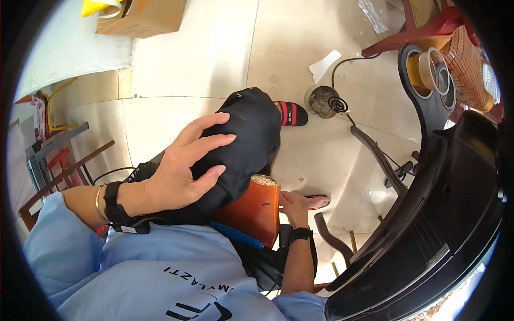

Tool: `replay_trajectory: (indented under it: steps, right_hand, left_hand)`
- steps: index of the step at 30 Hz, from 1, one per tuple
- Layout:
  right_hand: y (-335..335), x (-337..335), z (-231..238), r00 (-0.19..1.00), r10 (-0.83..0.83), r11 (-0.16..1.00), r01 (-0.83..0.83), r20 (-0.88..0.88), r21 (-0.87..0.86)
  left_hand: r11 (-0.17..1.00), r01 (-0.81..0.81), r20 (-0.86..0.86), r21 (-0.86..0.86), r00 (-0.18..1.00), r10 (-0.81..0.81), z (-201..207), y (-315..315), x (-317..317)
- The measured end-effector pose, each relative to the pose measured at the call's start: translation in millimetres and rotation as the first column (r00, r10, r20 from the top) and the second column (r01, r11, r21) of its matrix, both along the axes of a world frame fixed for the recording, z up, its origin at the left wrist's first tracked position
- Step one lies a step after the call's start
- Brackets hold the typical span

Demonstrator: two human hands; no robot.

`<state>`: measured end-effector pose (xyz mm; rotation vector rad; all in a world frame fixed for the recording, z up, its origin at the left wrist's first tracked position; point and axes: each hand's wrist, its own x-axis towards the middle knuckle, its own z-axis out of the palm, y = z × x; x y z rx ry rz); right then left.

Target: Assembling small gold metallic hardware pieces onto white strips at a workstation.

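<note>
My left hand point(187, 166) lies on my knee in black trousers point(243, 125). Its fingers are spread and nothing is in them. Beside my thigh is a glossy orange-brown board point(249, 208) with a ragged, pale chipped far end point(265, 180). My right hand point(294, 209) is at the board's right edge, with its thumb side against it and its fingers bent. Some of those fingers are hidden. A blue textured strip point(237, 235) shows along the board's near edge.
A large dark curved panel with cup holders point(428, 80) fills the right side. A coiled black piece point(337, 104) sits on a round base on the tiled floor. Metal frames point(59, 160) stand at left, a cardboard box point(147, 16) at the top, and a red chair point(423, 32) at upper right.
</note>
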<state>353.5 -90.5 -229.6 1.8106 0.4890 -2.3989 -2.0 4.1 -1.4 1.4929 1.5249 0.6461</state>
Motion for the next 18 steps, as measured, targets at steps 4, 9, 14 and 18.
replay_trajectory:
  steps: [4,9,14,18]
  right_hand:
    - [-4.8,32.1,-33.0,0.981,0.097,0.988,-0.116,0.17,0.107]
    - [-7.7,81.5,-102.3,0.887,0.282,0.82,-0.42,0.365,0.388]
    - [25.3,59.6,-113.0,0.906,0.068,0.838,-0.279,0.417,0.469]
    - [54.0,48.1,-115.0,0.903,-0.016,0.835,-0.225,0.429,0.503]
  left_hand:
    - [1.0,0.017,0.0,-0.013,1.0,-0.017,-5.8,10.6,4.1]
    - [1.0,0.007,0.008,-0.022,1.0,-0.006,-12.4,13.0,2.7]
    - [0.998,-0.035,-0.081,-0.048,0.996,0.031,-10.1,8.8,-8.4]
    - [0.998,-0.041,-0.095,-0.055,0.995,0.036,-12.2,14.7,-14.0]
